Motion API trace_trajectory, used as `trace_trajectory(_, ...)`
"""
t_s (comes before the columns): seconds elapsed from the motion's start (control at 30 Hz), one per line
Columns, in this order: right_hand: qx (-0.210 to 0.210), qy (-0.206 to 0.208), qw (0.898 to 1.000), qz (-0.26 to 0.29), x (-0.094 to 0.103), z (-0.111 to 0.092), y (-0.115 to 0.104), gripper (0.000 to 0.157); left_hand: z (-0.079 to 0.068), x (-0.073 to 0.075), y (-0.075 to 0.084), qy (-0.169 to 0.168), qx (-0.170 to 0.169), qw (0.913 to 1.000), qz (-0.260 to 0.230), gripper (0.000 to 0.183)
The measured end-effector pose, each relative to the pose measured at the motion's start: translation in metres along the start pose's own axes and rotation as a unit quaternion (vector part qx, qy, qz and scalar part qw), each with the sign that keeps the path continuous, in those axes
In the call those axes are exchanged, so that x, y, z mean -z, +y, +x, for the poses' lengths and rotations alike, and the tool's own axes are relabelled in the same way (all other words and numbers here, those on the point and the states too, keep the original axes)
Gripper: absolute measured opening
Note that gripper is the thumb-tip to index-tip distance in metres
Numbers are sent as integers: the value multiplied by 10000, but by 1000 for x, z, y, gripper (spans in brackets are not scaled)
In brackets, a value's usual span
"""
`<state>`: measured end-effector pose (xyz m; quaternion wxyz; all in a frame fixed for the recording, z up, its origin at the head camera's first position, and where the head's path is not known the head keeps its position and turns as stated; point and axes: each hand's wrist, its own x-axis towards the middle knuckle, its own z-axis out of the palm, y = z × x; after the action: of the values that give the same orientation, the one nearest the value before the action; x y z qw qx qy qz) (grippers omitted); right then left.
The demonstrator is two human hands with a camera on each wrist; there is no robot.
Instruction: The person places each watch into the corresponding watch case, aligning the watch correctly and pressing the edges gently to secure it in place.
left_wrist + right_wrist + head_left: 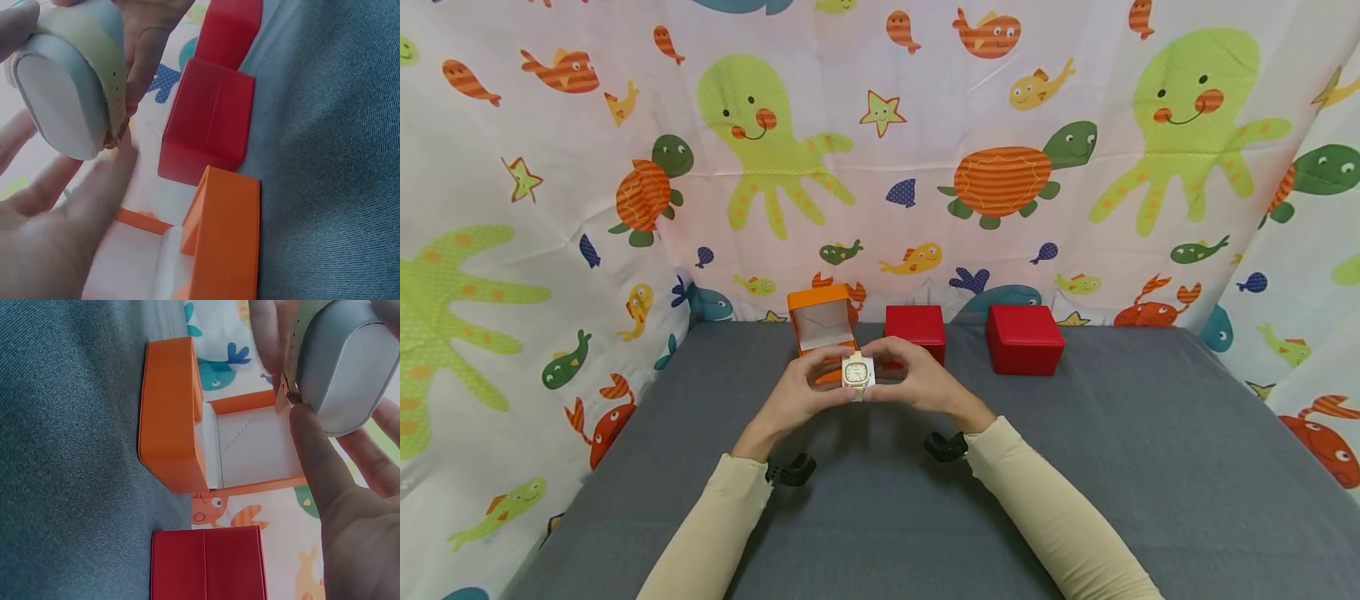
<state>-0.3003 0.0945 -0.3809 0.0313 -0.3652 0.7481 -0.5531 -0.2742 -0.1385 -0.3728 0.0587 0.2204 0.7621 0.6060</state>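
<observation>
A watch (pixel 855 372) with a pale strap and gold-toned case is wrapped around a white cushion, its dial facing my head. My left hand (pixel 805 390) holds it from the left and my right hand (pixel 919 379) from the right, thumbs below and fingers above. Both wrist views show the cushion's flat oval end (pixel 53 103) and the strap (pixel 295 347) with its small holes. Just behind the hands stands an orange box (pixel 817 296), lid raised and pale lining showing; the hands partly hide its base.
Two closed red boxes stand to the right of the orange one: the nearer red box (pixel 916 327) is partly behind my right hand, the other red box (pixel 1024 340) farther right. A grey cloth (pixel 1150 467) covers the table, and a sea-animal print curtain (pixel 880 183) hangs behind.
</observation>
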Motion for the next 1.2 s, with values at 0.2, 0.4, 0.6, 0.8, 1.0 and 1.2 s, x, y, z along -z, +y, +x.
trace_trajectory(0.2, -37, -3, 10000, -7, -1, 0, 2, 55, -1, -4, 4, 178, -694, 9960, 526, 43)
trace_trajectory(0.4, 13, -126, 9999, 43, -2, 0, -2, 55, -3, -9, 12, 193, -803, 9928, 872, 38)
trace_trajectory(0.6, -15, -149, 9999, 53, -4, 0, -2, 56, -2, -8, 4, 244, -781, 9941, 706, 38)
trace_trajectory(0.8, 151, -143, 9998, 82, -7, 1, 0, 57, 0, -7, 1, 428, -886, 9928, 681, 34)
trace_trajectory(1.0, 377, -266, 9989, -12, -11, -1, -26, 59, 0, -4, 2, 530, -780, 9939, 574, 36)
trace_trajectory(1.2, 477, -290, 9983, -141, -13, -2, -37, 59, -9, -3, 28, 416, -819, 9951, 361, 34)
